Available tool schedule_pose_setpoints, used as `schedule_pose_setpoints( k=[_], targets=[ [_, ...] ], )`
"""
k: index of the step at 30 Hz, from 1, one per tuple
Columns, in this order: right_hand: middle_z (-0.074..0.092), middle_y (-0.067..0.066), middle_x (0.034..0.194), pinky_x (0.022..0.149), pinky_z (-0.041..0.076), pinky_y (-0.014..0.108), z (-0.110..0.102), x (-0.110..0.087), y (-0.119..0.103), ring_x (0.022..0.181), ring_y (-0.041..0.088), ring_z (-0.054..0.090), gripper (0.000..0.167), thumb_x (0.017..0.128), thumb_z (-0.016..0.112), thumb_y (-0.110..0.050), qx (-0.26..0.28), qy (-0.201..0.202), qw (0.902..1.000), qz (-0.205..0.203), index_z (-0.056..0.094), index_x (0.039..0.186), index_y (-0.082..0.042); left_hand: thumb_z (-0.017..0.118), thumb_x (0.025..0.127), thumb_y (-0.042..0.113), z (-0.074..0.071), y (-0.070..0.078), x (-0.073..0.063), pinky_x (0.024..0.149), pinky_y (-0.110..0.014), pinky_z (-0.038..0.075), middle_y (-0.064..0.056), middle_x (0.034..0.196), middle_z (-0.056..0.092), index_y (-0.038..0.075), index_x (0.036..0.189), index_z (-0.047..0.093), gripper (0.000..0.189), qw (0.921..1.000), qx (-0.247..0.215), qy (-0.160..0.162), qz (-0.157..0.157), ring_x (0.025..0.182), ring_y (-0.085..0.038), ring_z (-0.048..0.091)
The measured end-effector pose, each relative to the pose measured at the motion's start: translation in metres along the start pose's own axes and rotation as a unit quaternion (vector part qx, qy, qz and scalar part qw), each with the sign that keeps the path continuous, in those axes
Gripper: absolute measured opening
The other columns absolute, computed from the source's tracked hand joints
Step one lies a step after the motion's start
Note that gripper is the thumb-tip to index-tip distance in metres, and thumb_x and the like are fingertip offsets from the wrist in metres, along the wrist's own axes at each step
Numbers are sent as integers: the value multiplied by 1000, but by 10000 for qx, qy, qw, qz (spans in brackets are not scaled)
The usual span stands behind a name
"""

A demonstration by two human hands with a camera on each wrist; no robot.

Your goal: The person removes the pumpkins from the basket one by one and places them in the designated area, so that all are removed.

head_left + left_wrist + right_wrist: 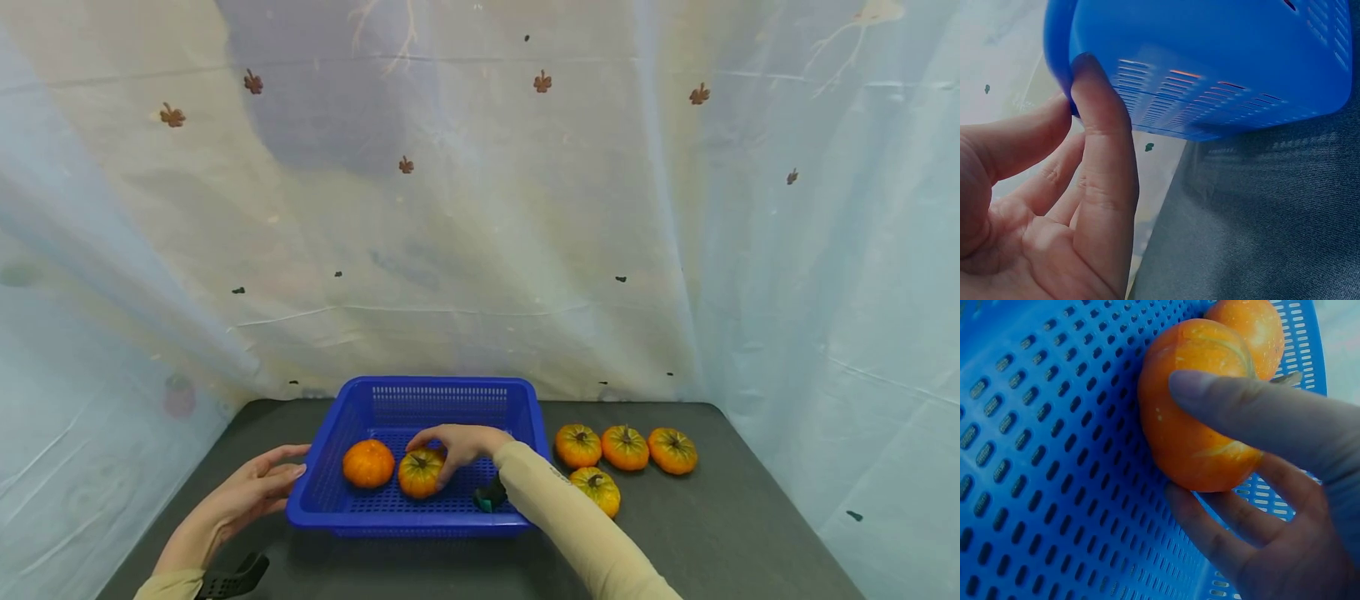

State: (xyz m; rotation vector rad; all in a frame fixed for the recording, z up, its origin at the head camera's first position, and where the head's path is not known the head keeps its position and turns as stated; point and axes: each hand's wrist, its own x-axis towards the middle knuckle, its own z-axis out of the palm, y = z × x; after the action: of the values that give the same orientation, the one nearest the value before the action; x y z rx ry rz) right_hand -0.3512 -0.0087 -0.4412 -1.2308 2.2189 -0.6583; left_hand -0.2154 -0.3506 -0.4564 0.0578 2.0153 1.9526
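Observation:
A blue plastic basket (416,521) with slotted walls stands on the dark table. Inside it, my right hand (468,446) grips a small orange-and-green pumpkin (420,473), thumb on one side and fingers curled round the other, as the right wrist view shows. To its left in the basket sits a plainer orange pumpkin (368,463). At the basket's left rim, my left hand (251,492) pinches the edge between thumb and index finger (1107,144), the other fingers bent behind.
Right of the basket, three pumpkins stand in a row, the middle one (625,447) touching its neighbour. A yellower pumpkin (596,490) lies in front of them, partly behind the right sleeve (577,525). A pale printed curtain (465,217) hangs behind the table (720,533).

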Motion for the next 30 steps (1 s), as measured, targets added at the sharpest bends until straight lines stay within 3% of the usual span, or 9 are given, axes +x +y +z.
schedule_pose_setpoints(
  k=[18, 30],
  targets=[
    [52, -5, 129, 99, 40, 29, -8, -10, -7, 119, 15, 47, 62, 77, 82, -17, -157, 295, 9992, 213, 54, 132, -21, 54, 100, 26, -1, -2, 0, 88, -46, 50, -13, 122, 61, 3, 148, 24, 61, 10000, 68, 63, -32, 108, -30, 61],
    [50, -3, 130, 96, 43, 28, -34, -33, -19, 118, 17, 48, 64, 78, 81, -15, 63, 306, 9995, 33, 52, 135, -20, 54, 99, 27, 1, -1, 1, 87, -46, 51, -14, 121, 62, 2, 148, 24, 62, 9999, 71, 117, -32, 107, -30, 62]
  ],
)
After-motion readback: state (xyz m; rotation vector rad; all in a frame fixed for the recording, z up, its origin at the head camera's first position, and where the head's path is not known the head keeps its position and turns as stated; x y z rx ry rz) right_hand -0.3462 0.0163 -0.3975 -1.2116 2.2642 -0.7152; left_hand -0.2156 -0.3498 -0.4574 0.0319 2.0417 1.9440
